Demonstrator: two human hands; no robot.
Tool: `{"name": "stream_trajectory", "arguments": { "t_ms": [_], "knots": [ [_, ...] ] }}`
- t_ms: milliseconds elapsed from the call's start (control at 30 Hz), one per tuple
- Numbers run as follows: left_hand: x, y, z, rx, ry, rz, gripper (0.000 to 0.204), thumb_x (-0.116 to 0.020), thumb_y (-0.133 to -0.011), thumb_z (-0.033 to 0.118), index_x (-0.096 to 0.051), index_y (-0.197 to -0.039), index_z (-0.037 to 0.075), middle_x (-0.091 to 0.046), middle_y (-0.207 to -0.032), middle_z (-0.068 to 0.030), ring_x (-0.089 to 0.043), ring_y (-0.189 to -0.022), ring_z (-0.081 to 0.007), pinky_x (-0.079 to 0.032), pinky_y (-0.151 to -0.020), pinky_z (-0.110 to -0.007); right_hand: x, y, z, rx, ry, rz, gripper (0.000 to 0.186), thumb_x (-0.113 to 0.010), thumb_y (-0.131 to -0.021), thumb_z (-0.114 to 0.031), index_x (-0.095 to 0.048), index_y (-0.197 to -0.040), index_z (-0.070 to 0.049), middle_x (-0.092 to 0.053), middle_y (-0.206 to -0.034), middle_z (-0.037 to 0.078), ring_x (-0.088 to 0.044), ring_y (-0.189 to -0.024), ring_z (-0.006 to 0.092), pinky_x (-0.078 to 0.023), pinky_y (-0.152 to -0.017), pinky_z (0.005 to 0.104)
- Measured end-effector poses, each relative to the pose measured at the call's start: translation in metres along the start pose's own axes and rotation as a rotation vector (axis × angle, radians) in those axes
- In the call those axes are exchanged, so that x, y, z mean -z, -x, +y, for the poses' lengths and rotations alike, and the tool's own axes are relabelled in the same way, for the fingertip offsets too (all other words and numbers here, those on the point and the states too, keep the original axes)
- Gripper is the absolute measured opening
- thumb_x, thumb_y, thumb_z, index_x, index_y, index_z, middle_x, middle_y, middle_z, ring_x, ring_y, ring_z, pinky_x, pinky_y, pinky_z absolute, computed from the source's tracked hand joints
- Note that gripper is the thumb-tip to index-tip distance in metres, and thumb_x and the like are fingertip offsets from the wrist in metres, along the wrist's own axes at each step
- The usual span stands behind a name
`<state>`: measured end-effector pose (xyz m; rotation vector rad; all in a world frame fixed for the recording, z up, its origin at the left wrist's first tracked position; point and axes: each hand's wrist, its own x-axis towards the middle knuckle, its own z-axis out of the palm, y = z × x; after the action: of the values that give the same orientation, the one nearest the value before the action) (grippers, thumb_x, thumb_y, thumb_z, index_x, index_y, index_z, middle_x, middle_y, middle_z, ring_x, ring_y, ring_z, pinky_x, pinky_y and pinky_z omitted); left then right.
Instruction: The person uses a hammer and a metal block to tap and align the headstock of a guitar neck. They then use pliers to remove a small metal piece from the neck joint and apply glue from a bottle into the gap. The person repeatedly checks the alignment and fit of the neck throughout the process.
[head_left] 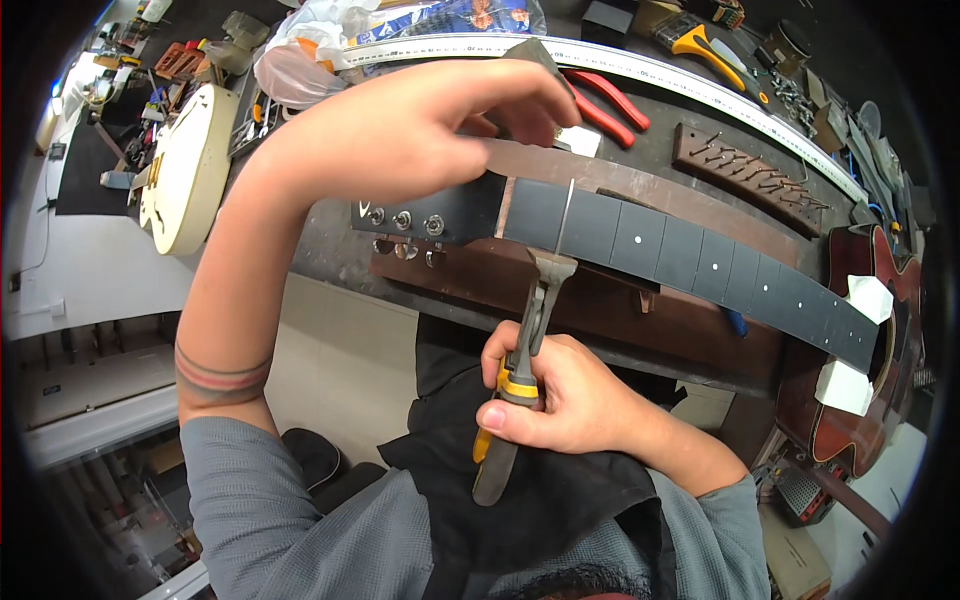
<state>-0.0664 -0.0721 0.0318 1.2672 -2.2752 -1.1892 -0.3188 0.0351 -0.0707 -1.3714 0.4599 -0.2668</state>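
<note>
My right hand (570, 395) is closed round the yellow-and-black handles of wide-jawed pliers (530, 345). Their jaws are at the near edge of a dark fretboard (635, 240), by the end of a thin metal fret wire (567, 212) lying across it. No other frets show on the board, only slots and white dots. Above the headstock (465, 215) with its tuners, my left hand (420, 125) has its fingers curled over a dark grey block (540, 58), partly hidden by the hand. The neck runs right to a red-brown guitar body (850, 440).
White pads (845, 388) sit beside the neck's body end. Behind the neck lie red-handled pliers (610, 105), a long metal ruler (680, 72) and a wooden rack holding several wires (750, 175). A cream guitar body (195, 170) stands at left.
</note>
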Motion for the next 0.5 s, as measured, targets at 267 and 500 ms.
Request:
{"name": "stream_trajectory", "arguments": {
  "t_ms": [267,500],
  "knots": [
    [0.020,-0.005,-0.026,0.013,-0.275,0.277,0.038,-0.057,-0.096,0.000,-0.067,-0.132,0.003,-0.072,-0.114,-0.0067,-0.068,-0.110,-0.0177,-0.055,-0.100,-0.034,-0.001,0.001,0.004,0.039,0.031,0.031,0.045,-0.083,-0.095,-0.045,-0.057,-0.104,-0.009,-0.049,-0.067,-0.004,-0.049,-0.057,0.0103,-0.039,-0.057,0.0304],
    [0.040,0.090,-0.139,0.654,-0.473,0.518,0.048,-0.075,-0.100,0.023,-0.062,-0.140,0.002,-0.072,-0.121,-0.0178,-0.071,-0.114,-0.0307,-0.054,-0.103,-0.041,-0.002,-0.002,0.007,0.055,0.043,0.015,0.046,-0.085,-0.093,-0.045,-0.058,-0.105,-0.009,-0.050,-0.068,-0.003,-0.049,-0.056,0.0110,-0.038,-0.056,0.0307]
  ]
}}
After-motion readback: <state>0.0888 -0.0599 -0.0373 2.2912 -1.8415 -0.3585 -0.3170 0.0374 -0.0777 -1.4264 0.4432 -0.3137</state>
